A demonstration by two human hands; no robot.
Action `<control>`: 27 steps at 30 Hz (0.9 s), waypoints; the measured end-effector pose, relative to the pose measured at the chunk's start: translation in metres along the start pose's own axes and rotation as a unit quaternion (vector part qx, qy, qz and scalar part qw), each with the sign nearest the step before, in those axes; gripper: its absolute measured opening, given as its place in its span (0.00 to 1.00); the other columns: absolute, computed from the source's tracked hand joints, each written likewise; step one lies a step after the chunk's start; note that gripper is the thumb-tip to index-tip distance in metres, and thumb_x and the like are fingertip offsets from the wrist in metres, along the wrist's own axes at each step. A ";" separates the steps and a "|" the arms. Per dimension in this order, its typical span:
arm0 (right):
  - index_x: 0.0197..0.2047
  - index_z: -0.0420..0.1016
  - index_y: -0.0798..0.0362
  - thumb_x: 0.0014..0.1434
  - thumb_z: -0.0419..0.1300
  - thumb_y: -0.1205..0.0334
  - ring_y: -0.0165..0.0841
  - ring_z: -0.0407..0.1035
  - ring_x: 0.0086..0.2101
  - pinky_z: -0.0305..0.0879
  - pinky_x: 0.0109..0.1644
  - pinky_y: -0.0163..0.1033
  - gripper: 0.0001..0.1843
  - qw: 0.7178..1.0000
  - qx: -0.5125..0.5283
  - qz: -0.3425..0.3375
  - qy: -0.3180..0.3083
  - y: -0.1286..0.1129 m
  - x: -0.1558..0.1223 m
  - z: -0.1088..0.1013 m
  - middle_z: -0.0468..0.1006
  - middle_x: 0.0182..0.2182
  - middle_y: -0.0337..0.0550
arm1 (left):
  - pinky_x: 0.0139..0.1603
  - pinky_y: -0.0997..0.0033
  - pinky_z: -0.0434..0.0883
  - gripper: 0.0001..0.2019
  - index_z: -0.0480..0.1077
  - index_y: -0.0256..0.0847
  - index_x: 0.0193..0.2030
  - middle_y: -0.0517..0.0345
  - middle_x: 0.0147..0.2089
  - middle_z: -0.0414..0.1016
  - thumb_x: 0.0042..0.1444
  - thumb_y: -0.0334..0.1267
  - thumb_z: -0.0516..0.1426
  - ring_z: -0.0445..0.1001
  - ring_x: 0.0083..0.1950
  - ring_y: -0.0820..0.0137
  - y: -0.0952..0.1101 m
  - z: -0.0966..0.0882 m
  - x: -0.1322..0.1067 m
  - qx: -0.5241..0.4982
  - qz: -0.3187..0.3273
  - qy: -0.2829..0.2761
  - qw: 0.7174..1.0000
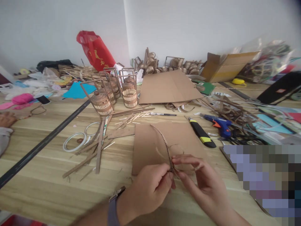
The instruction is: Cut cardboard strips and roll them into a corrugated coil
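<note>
My left hand (150, 186) and my right hand (202, 182) meet low in the view, both pinching the near end of a thin corrugated cardboard strip (162, 138). The strip curves up and away from my fingers over a flat brown cardboard sheet (145, 147) lying on the wooden table (47, 175). A watch sits on my left wrist. My right fingers are partly stretched, with thumb and forefinger closed on the strip.
A black and yellow utility knife (202, 133) and a blue glue gun (219, 124) lie right of the sheet. Loose cardboard strips (98, 147) and tape rings (75, 141) lie left. Small woven lantern baskets (113, 94), a folded cardboard (166, 88) and a red bag (96, 50) stand behind. Another person's hand (7, 121) shows far left.
</note>
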State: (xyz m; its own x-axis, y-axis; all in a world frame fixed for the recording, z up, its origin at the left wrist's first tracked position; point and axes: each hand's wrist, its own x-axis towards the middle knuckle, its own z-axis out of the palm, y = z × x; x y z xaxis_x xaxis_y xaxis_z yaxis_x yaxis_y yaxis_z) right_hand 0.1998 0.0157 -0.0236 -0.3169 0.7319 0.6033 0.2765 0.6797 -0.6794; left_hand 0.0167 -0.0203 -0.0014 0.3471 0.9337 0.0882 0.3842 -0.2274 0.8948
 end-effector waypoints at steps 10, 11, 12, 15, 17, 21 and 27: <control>0.39 0.77 0.45 0.53 0.64 0.73 0.41 0.69 0.47 0.65 0.50 0.49 0.13 0.952 -0.216 -0.212 0.041 -0.011 0.004 -0.010 0.70 0.45 0.43 | 0.28 0.74 0.57 0.14 0.61 0.41 0.27 0.61 0.25 0.69 0.65 0.35 0.48 0.68 0.27 0.72 0.000 0.003 0.002 0.054 -0.018 0.041 0.998; 0.39 0.76 0.45 0.54 0.63 0.73 0.41 0.69 0.47 0.64 0.50 0.50 0.13 0.952 -0.219 -0.212 0.036 -0.012 0.005 -0.010 0.69 0.45 0.44 | 0.28 0.74 0.56 0.14 0.60 0.41 0.26 0.62 0.24 0.67 0.65 0.35 0.48 0.67 0.26 0.72 0.000 0.003 0.002 0.063 -0.020 0.046 0.997; 0.40 0.76 0.46 0.55 0.62 0.74 0.41 0.68 0.48 0.64 0.50 0.50 0.13 0.952 -0.220 -0.211 0.031 -0.013 0.006 -0.010 0.69 0.45 0.44 | 0.27 0.73 0.55 0.14 0.60 0.41 0.26 0.62 0.24 0.66 0.65 0.35 0.48 0.66 0.26 0.73 -0.001 0.004 0.002 0.069 -0.021 0.049 0.996; 0.40 0.75 0.47 0.56 0.61 0.74 0.41 0.67 0.48 0.61 0.51 0.50 0.12 0.950 -0.227 -0.212 0.021 -0.014 0.007 -0.009 0.69 0.46 0.46 | 0.28 0.73 0.54 0.14 0.58 0.42 0.26 0.62 0.24 0.65 0.65 0.34 0.47 0.65 0.26 0.73 -0.001 0.005 0.002 0.070 -0.021 0.050 0.996; 0.40 0.75 0.48 0.56 0.61 0.74 0.41 0.67 0.48 0.60 0.52 0.51 0.12 0.946 -0.238 -0.219 0.016 -0.014 0.007 -0.010 0.69 0.46 0.46 | 0.28 0.73 0.54 0.14 0.58 0.42 0.26 0.63 0.24 0.65 0.65 0.34 0.47 0.65 0.26 0.73 -0.001 0.005 0.002 0.066 -0.021 0.049 0.996; 0.40 0.75 0.48 0.56 0.61 0.74 0.40 0.69 0.47 0.60 0.53 0.50 0.12 0.940 -0.253 -0.230 0.008 -0.014 0.007 -0.011 0.71 0.45 0.46 | 0.27 0.72 0.52 0.14 0.56 0.42 0.26 0.63 0.23 0.63 0.64 0.34 0.48 0.63 0.24 0.73 0.000 0.005 0.003 0.070 -0.030 0.050 0.996; 0.38 0.76 0.47 0.56 0.61 0.72 0.38 0.73 0.43 0.61 0.52 0.47 0.10 0.938 -0.258 -0.229 0.032 -0.017 0.010 -0.009 0.75 0.40 0.43 | 0.27 0.72 0.51 0.13 0.57 0.42 0.26 0.62 0.23 0.63 0.64 0.34 0.47 0.62 0.25 0.73 0.000 0.006 0.002 0.078 -0.033 0.051 0.995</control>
State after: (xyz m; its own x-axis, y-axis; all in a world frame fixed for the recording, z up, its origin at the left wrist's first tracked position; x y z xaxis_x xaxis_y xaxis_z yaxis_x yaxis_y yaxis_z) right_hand 0.1998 0.0122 -0.0021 -0.4596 0.3475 0.8173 0.5325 0.8443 -0.0595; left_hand 0.0227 -0.0199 -0.0034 0.2303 0.9697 0.0820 0.5339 -0.1964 0.8225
